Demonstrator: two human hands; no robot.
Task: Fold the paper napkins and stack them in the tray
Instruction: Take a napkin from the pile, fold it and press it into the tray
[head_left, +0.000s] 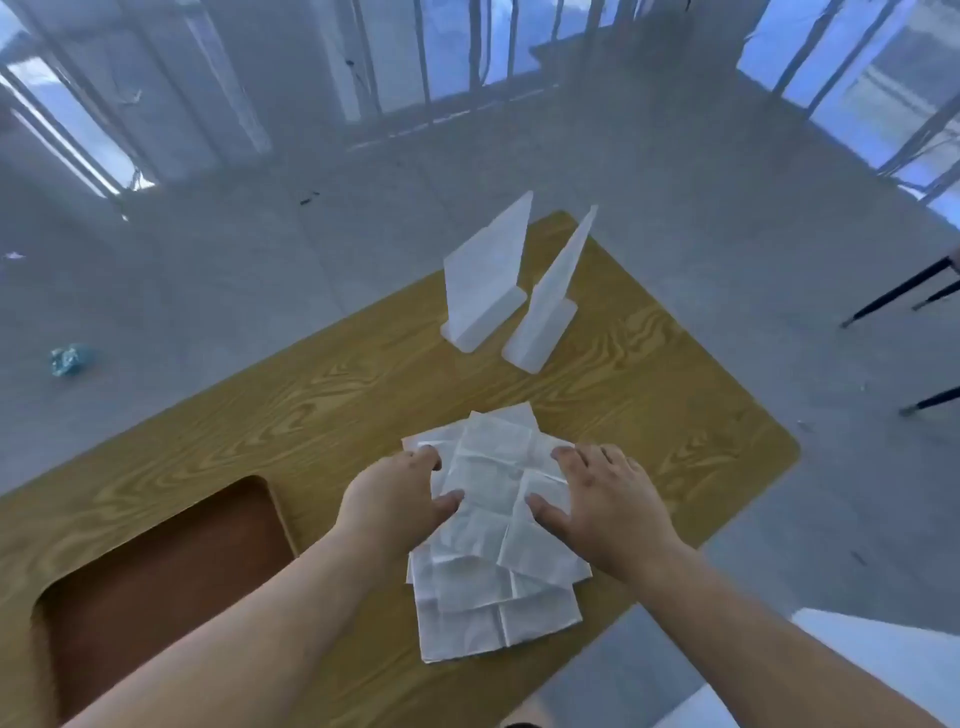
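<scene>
A loose pile of white, creased paper napkins (491, 525) lies unfolded on the wooden table, near its right front part. My left hand (395, 499) rests on the pile's left edge, fingers curled over the top napkin and thumb pressing on it. My right hand (602, 499) lies flat on the pile's right side with fingers spread. A brown tray (156, 582) with rounded corners sits to the left of the pile; its visible inside holds nothing.
Two white upright stands (488, 280) (550, 306) sit at the far end of the wooden table (311, 395). Grey floor surrounds the table, with a crumpled blue scrap (70, 359) at left and dark chair legs (904, 288) at right.
</scene>
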